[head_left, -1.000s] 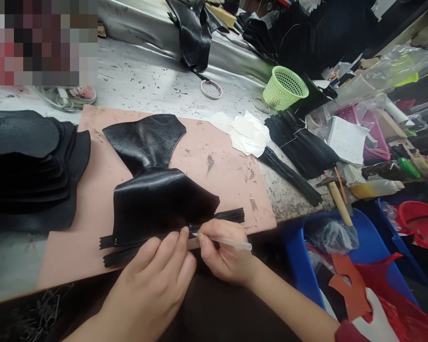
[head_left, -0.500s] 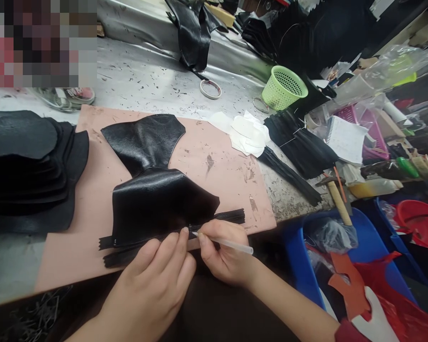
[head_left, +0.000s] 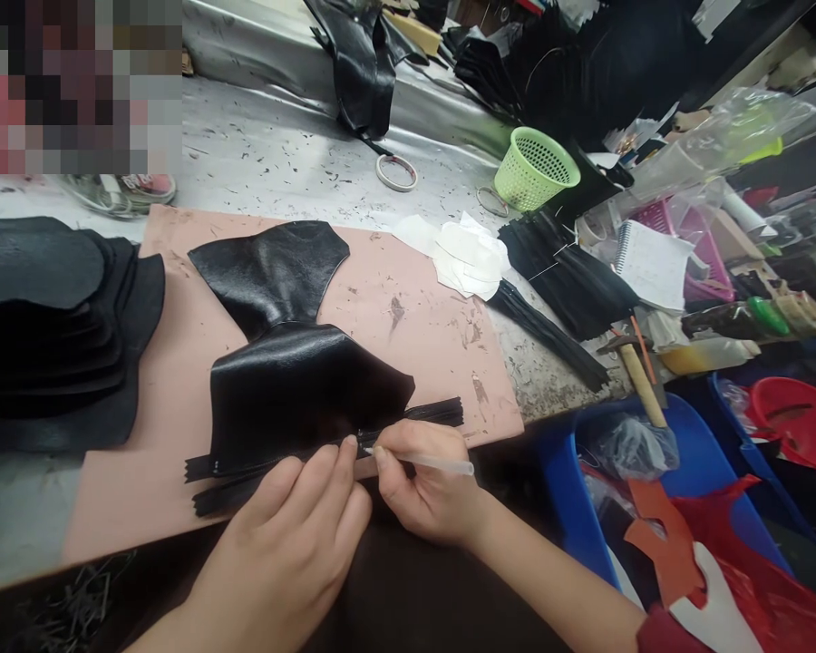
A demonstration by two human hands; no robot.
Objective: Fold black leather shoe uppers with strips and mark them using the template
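A black leather piece lies on the pink board, with a black zipper along its near edge. My left hand presses on the zipper and that edge, its fingers close together and the thumb alongside. My right hand pinches a slim, whitish translucent pen. The pen's tip touches down at the zipper, just right of my left fingertips. Beyond this piece, and meeting it, is a second black leather piece. Part of the zipper is hidden under my hands.
At left, black pieces are stacked beside the pink board. White cut-outs, more black zippers, a tape roll and a green basket lie beyond. A hammer rests over a blue bin at right.
The whole view has shifted slightly left. Both hands keep their places at the zipper, and the pen has barely moved.
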